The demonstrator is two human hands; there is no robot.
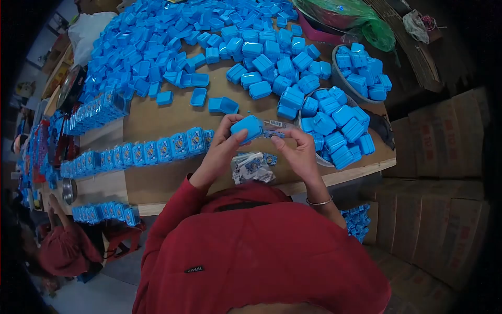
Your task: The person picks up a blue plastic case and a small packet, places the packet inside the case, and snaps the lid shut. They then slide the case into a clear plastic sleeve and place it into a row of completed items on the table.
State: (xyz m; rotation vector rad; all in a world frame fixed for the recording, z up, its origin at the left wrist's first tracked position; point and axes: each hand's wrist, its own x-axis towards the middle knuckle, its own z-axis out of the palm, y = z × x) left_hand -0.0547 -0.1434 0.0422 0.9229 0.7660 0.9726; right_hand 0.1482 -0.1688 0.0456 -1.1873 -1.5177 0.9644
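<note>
My left hand (219, 148) grips a small blue plastic box (248, 126) above the front of the table, thumb across its face. Close to the box's right side, my right hand (300, 150) pinches a small clear printed packet (275, 124) with a barcode. The packet and box seem to touch, though the fingers partly cover where they meet. Below the hands, a pile of clear printed packets (252, 168) lies near the table edge. To the left of my left hand runs a row of blue boxes with printed fronts (149, 152).
Blue box halves (151, 52) are heaped at the back of the table (172, 118). Closed blue boxes fill a clear tub (317, 160) and a grey basin (339, 70) at right. Cardboard cartons (444, 136) stand beyond. A co-worker (65, 248) sits at lower left.
</note>
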